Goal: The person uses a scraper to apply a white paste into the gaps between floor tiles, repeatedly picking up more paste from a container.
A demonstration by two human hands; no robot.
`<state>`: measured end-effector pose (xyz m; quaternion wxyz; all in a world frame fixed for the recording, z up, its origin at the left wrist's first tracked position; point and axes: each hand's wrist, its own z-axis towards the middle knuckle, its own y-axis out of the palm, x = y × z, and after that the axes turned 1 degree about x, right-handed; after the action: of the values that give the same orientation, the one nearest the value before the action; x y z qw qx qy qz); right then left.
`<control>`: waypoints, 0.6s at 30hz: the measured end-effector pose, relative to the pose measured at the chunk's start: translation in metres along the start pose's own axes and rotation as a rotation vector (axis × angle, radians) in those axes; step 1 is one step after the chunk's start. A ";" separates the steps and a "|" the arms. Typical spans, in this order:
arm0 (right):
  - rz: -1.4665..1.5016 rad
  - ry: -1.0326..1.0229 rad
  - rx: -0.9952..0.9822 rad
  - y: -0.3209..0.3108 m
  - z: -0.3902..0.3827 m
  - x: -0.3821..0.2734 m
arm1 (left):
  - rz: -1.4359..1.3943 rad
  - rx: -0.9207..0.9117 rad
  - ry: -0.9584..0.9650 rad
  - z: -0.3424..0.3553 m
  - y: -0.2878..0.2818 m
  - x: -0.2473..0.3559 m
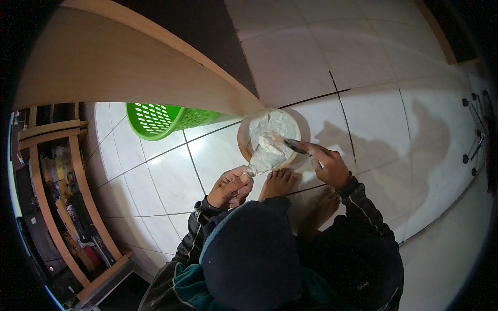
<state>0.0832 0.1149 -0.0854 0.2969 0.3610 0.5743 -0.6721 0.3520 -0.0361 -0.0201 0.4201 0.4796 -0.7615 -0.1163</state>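
A round pale container (243, 142) sits on the tiled floor in front of my bare feet (277, 185), lined with a crumpled translucent bag (264, 158) holding some off-white stuff (271, 141). My left hand (228, 187) pinches the bag's gathered corner, pulled toward me over the near rim. In my right hand (328, 165) is a tool with a dark handle (294, 145), its pale end down in the off-white stuff; whether it is a brush or a spatula I cannot tell.
A green slotted plastic basket (194, 118) lies beside a wooden panel (129, 62) at upper left. A wooden rack (96, 217) with assorted items stands at the left. Metal fittings (474, 135) and a wooden frame (441, 31) are at the right.
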 end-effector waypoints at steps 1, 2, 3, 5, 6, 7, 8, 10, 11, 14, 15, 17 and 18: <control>-0.001 -0.002 0.000 -0.002 0.000 0.000 | 0.000 0.000 0.003 0.000 -0.002 -0.001; 0.066 0.046 0.046 -0.005 0.001 -0.001 | 0.017 -0.015 -0.009 0.001 -0.007 -0.004; 0.133 0.100 0.094 -0.007 0.000 -0.002 | 0.034 -0.031 -0.025 0.002 -0.012 -0.007; 0.318 0.160 0.123 -0.017 0.007 -0.006 | 0.059 -0.066 -0.020 0.004 -0.019 -0.012; 0.502 0.218 0.151 -0.022 0.011 -0.007 | 0.082 -0.099 -0.012 0.005 -0.023 -0.016; 0.502 0.222 0.151 -0.027 0.013 -0.009 | 0.081 -0.099 -0.015 0.007 -0.025 -0.021; 0.670 0.279 0.145 -0.032 0.016 -0.011 | 0.082 -0.110 0.002 0.008 -0.027 -0.026; 0.833 0.331 0.147 -0.041 0.022 -0.012 | 0.091 -0.128 0.021 0.011 -0.024 -0.025; 0.854 0.339 0.088 -0.044 0.024 -0.012 | 0.123 -0.136 0.009 0.012 -0.021 -0.023; 0.902 0.367 -0.040 -0.044 0.032 -0.008 | 0.198 -0.125 -0.043 0.015 -0.023 -0.020; 1.001 0.398 -0.107 -0.042 0.034 -0.006 | 0.251 -0.109 -0.073 0.014 -0.025 -0.019; 1.102 0.427 -0.175 -0.043 0.039 -0.007 | 0.300 -0.098 -0.073 0.013 -0.027 -0.017; 1.131 0.496 -0.211 -0.046 0.043 -0.009 | 0.346 -0.090 -0.073 0.014 -0.029 -0.018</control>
<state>0.0443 0.0796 -0.0488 0.4986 0.7230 0.4095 -0.2471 0.3630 -0.0391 -0.0547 0.4270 0.3175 -0.8415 -0.0936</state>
